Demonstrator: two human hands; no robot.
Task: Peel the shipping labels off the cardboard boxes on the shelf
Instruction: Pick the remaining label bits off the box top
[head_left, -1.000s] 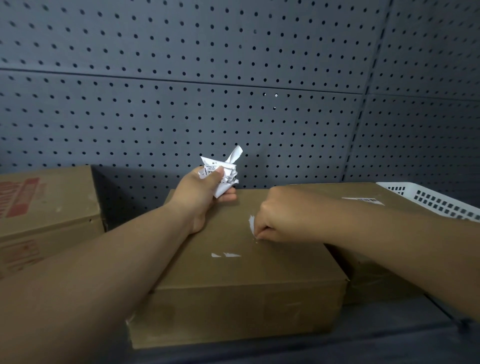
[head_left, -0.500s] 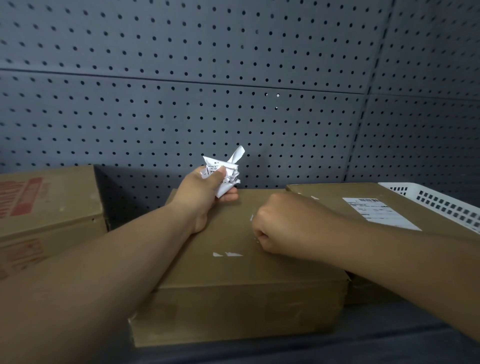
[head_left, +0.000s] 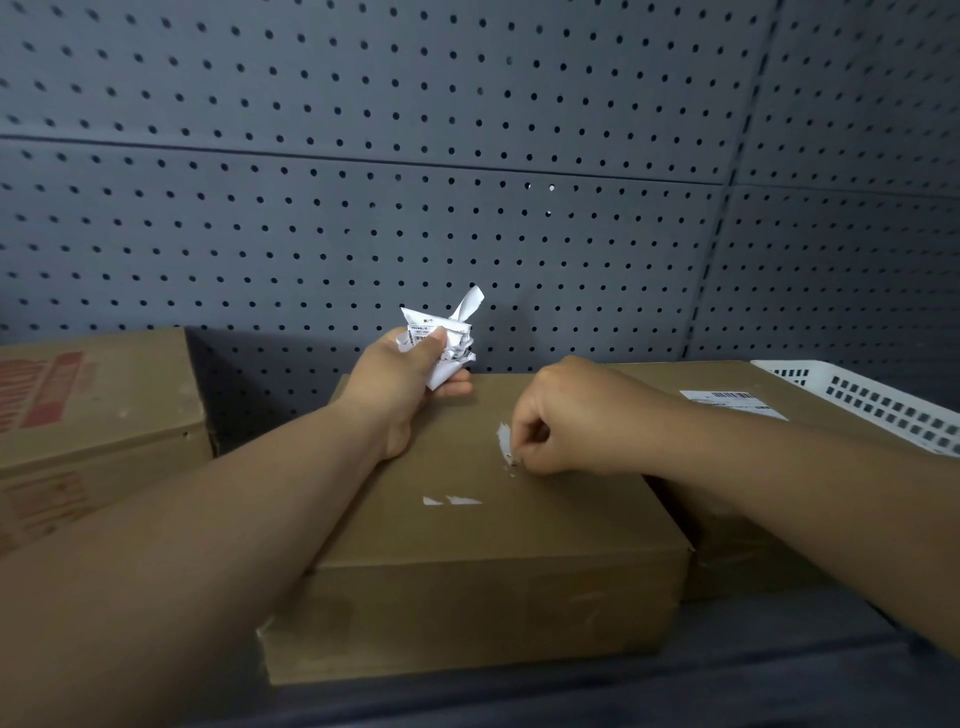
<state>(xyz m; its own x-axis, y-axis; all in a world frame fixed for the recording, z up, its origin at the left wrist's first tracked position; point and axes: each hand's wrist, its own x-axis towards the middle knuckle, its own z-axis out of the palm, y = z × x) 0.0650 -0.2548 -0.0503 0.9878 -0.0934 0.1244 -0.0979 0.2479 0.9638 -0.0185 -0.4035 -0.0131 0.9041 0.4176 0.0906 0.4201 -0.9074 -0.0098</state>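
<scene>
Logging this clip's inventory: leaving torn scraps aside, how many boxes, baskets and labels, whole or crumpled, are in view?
Boxes: 3
Basket: 1
Whole label: 1
Crumpled label: 1
Total: 6
Scraps on the middle box are left out.

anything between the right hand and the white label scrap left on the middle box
Nothing visible: the right hand pinches the torn white label scrap on the middle brown cardboard box. The left hand grips crumpled white label paper farther back.
</scene>
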